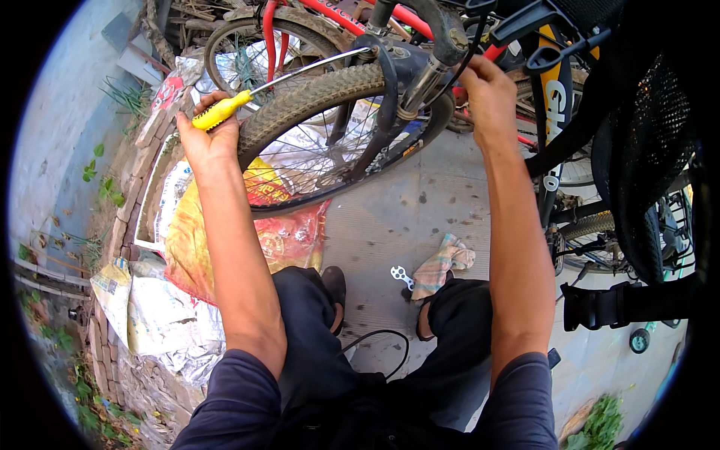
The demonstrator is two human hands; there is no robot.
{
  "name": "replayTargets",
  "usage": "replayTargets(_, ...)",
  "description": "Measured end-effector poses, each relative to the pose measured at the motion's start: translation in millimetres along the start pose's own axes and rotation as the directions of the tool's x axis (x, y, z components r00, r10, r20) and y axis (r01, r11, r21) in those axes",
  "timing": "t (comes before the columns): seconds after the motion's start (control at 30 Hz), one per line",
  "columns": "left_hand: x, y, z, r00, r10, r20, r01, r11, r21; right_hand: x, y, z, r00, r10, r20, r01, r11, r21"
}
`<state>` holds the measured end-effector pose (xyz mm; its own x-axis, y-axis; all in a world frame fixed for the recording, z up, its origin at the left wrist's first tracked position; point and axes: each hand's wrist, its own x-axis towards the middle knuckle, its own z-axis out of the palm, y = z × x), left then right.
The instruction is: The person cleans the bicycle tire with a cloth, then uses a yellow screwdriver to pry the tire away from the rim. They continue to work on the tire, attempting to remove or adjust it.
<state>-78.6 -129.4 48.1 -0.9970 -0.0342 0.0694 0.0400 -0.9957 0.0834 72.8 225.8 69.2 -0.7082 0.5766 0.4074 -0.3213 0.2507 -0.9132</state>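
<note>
My left hand point(209, 144) is closed on the yellow handle of a screwdriver point(223, 111). Its long metal shaft slants up to the right across the front tyre point(311, 100), and its tip reaches the crown area of the bicycle fork point(429, 79); whether it sits in a screw cannot be told. On the other side of the fork, my right hand point(491, 101) is raised with its fingers curled in next to a thin black cable point(466, 64). Its fingertips are partly hidden, so what they grip does not show.
Printed sacks point(187, 247) lie left of the wheel along a brick edge point(112, 247). Between my feet are a flat multi-hole spanner point(402, 277) and a checked cloth point(442, 266). A black mesh bag with straps point(649, 135) and another bicycle point(551, 112) crowd the right.
</note>
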Motion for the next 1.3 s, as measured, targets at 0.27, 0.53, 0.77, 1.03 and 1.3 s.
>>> replayTargets(0.27, -11.5, -6.1, 11.1, 1.000, 0.005, -0.031, -0.004, 0.999, 0.037, 41.5, 6.7, 0.4, 0.922, -0.119, 0.369, 0.156, 0.985, -0.071)
replayTargets(0.53, -13.7, -2.7, 10.4, 1.000, -0.016, -0.019, 0.017, 0.999, 0.050, 48.8, 19.7, 28.9, 0.788, -0.336, 0.515, 0.252, 0.941, 0.228)
replayTargets(0.77, -10.1, -6.0, 12.8, 0.991, 0.112, -0.077, -0.094, 0.974, 0.207, 60.3, 31.6, 34.7, 0.702, -0.447, 0.554, 0.389, 0.893, 0.228)
replayTargets(1.03, -14.9, -5.0, 12.2, 0.999, 0.043, -0.008, -0.041, 0.988, 0.151, 68.4, 32.7, 39.9, 0.688, -0.431, 0.584, 0.253, 0.897, 0.363)
replayTargets(1.3, -17.2, -7.1, 14.2, 0.997, 0.082, -0.001, -0.081, 0.978, 0.191, 66.0, 29.2, 44.3, 0.715, -0.451, 0.534, 0.278, 0.884, 0.375)
